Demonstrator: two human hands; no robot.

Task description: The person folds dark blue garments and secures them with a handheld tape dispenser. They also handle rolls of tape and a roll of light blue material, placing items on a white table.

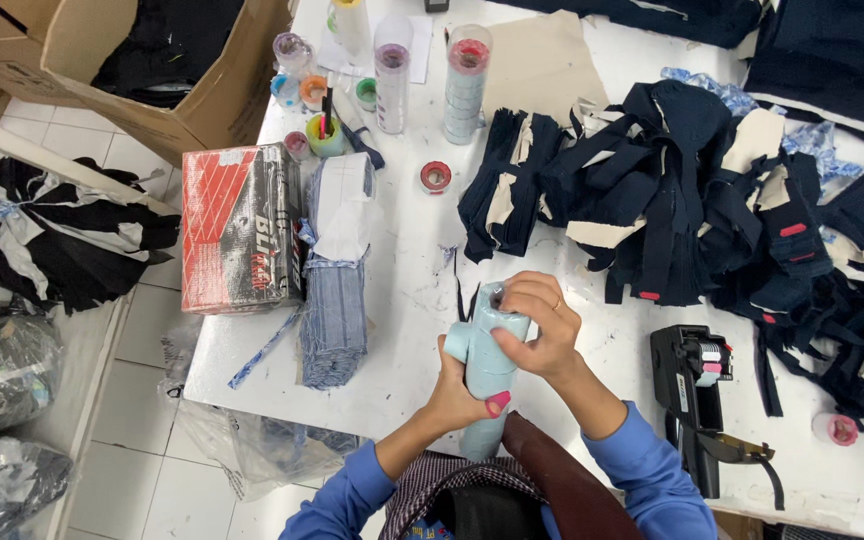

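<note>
We hold the pale blue tagging gun [487,365] upright over the table [402,300] edge: left hand [462,395] closed around its body, right hand [542,325] clasping the top. Judged light, rigid plastic, smooth; best taken mid-body

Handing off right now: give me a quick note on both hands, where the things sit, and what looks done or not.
Left hand grips the pale blue tagging gun from below, upright over the table edge.
Right hand pinches its top end.
Black label gun lies idle to the right.
Dark fabric pieces are heaped ahead; a folded blue stack lies left, beside the red box.
The gun touches no fabric yet.
</note>
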